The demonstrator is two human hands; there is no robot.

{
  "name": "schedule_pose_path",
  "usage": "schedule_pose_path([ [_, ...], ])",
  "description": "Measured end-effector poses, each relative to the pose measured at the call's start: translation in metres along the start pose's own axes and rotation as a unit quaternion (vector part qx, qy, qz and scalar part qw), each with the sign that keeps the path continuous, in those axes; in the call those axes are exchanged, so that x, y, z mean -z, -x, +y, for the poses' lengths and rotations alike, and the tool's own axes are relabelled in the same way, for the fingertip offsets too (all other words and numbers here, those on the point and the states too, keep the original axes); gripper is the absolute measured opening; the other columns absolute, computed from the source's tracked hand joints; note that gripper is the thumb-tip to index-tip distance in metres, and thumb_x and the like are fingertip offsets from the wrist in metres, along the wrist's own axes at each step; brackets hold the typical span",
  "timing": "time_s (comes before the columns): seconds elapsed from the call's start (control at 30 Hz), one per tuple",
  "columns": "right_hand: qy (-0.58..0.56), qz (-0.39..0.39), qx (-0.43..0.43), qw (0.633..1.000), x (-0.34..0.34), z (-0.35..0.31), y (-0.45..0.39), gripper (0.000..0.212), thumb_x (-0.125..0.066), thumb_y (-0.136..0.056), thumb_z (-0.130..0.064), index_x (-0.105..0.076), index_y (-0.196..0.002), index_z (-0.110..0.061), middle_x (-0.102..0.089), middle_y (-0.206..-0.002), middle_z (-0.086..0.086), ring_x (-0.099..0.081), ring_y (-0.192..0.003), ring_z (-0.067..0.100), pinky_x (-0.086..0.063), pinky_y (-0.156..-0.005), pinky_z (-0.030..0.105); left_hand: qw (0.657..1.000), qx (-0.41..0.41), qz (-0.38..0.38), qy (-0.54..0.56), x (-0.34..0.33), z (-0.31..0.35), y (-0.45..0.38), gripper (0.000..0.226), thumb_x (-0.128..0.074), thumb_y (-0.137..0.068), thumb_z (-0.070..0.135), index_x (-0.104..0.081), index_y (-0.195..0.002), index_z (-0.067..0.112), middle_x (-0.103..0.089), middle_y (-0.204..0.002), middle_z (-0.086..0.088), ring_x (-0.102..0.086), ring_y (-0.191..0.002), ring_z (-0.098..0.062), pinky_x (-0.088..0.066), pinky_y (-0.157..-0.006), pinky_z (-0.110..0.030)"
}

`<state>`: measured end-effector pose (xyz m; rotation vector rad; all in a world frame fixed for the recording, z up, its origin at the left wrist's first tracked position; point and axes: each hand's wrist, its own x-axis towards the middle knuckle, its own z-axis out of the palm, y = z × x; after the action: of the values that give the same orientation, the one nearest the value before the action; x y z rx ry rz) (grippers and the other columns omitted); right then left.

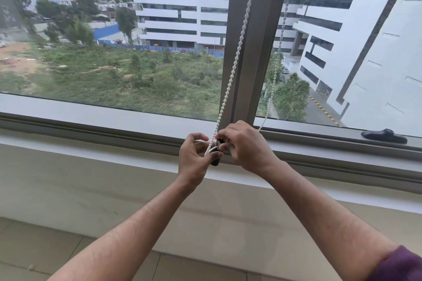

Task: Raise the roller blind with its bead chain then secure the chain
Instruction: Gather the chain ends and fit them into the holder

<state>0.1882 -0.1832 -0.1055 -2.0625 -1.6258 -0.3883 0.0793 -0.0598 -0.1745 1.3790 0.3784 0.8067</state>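
Observation:
A white bead chain [237, 52] hangs in two strands in front of the grey window mullion [253, 52] and runs down to a small black chain holder [215, 160] at the sill. My left hand [194, 162] pinches the chain's lower loop against the holder. My right hand [246, 146] closes over the holder's top and the chain from the right. The roller blind itself is out of view above the frame; the glass is uncovered.
A grey window frame and white sill [91, 121] run across the view, with a beige wall below. A black window handle [384, 136] lies on the frame at the right. Tiled floor shows at the bottom left.

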Motion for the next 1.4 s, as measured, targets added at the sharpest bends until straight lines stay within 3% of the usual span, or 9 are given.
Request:
schedule_pose_path([
  [0.23,0.074,-0.057,0.046,0.995,0.004,0.005,-0.006,0.023,-0.056,-0.097,-0.020,-0.067,-0.115,-0.009,-0.067,-0.108,0.008,-0.053,-0.101,0.029,-0.047,-0.093,0.037,1.000,-0.001,0.007,0.000,-0.001,0.001,-0.003,0.057,-0.081,-0.071,-0.016,-0.039,-0.098,0.013,-0.073,-0.094,-0.036,-0.063,-0.060,-0.029,-0.052,-0.058,-0.039],
  [0.43,0.075,-0.081,0.059,0.992,0.002,0.009,-0.010,0.021,-0.063,-0.098,-0.025,-0.064,-0.115,-0.012,-0.065,-0.112,0.006,-0.051,-0.102,0.026,-0.044,-0.095,0.035,1.000,0.005,0.011,0.026,-0.002,-0.004,-0.001,0.058,-0.077,-0.073,-0.021,-0.036,-0.093,0.015,-0.068,-0.102,-0.041,-0.064,-0.072,-0.037,-0.052,-0.066,-0.048],
  [0.57,0.050,-0.068,0.043,0.995,-0.005,0.006,-0.007,0.020,-0.064,-0.096,-0.015,-0.065,-0.116,-0.011,-0.066,-0.111,0.006,-0.053,-0.100,0.027,-0.046,-0.094,0.037,1.000,0.005,0.018,0.021,-0.001,-0.010,-0.002,0.058,-0.086,-0.067,-0.005,-0.040,-0.096,0.015,-0.069,-0.103,-0.038,-0.064,-0.077,-0.036,-0.055,-0.068,-0.049],
  [0.73,0.051,-0.002,0.035,0.998,-0.018,-0.004,0.003,0.026,-0.071,-0.085,-0.005,-0.070,-0.111,-0.009,-0.069,-0.105,0.008,-0.058,-0.099,0.032,-0.052,-0.089,0.042,0.999,0.010,0.034,0.010,0.000,-0.020,-0.001,0.057,-0.093,-0.059,0.017,-0.054,-0.101,0.022,-0.065,-0.106,-0.029,-0.065,-0.090,-0.034,-0.060,-0.075,-0.065],
  [0.83,0.032,0.103,-0.023,0.994,-0.032,-0.007,0.018,0.026,-0.079,-0.081,-0.014,-0.070,-0.105,-0.012,-0.066,-0.100,0.004,-0.059,-0.093,0.027,-0.054,-0.082,0.036,1.000,0.013,0.026,-0.005,-0.001,-0.024,0.002,0.052,-0.093,-0.062,0.020,-0.062,-0.102,0.029,-0.067,-0.099,-0.021,-0.067,-0.085,-0.028,-0.062,-0.069,-0.060],
  [0.97,-0.036,0.166,-0.139,0.976,-0.057,-0.008,0.039,0.022,-0.083,-0.080,-0.022,-0.065,-0.090,-0.017,-0.062,-0.084,-0.005,-0.059,-0.076,0.017,-0.049,-0.067,0.031,0.999,0.015,0.021,-0.037,-0.005,-0.029,0.007,0.050,-0.087,-0.070,0.013,-0.062,-0.112,0.019,-0.069,-0.093,-0.015,-0.070,-0.082,-0.022,-0.063,-0.067,-0.058],
  [1.17,-0.198,0.150,-0.287,0.925,-0.080,-0.002,0.057,0.019,-0.084,-0.081,-0.026,-0.068,-0.090,-0.023,-0.071,-0.082,-0.009,-0.068,-0.073,0.005,-0.054,-0.064,0.019,0.995,0.025,0.021,-0.095,-0.011,-0.042,0.010,0.044,-0.084,-0.073,0.003,-0.066,-0.110,0.018,-0.073,-0.094,-0.014,-0.072,-0.088,-0.029,-0.064,-0.064,-0.054],
  [1.3,-0.267,0.122,-0.311,0.904,-0.087,0.004,0.064,0.018,-0.083,-0.083,-0.020,-0.073,-0.097,-0.025,-0.077,-0.088,-0.009,-0.073,-0.077,0.004,-0.060,-0.073,0.023,0.993,0.059,0.023,-0.096,-0.015,-0.050,0.012,0.039,-0.079,-0.068,0.003,-0.069,-0.098,0.027,-0.074,-0.092,-0.016,-0.072,-0.091,-0.038,-0.064,-0.068,-0.056],
  [1.4,-0.303,0.110,-0.307,0.896,-0.089,0.006,0.068,0.021,-0.081,-0.086,-0.018,-0.073,-0.095,-0.034,-0.076,-0.090,-0.014,-0.074,-0.081,-0.001,-0.057,-0.073,0.015,0.992,0.070,0.023,-0.103,-0.019,-0.057,0.012,0.038,-0.077,-0.070,-0.006,-0.070,-0.093,0.024,-0.076,-0.087,-0.011,-0.074,-0.087,-0.034,-0.064,-0.069,-0.054],
])
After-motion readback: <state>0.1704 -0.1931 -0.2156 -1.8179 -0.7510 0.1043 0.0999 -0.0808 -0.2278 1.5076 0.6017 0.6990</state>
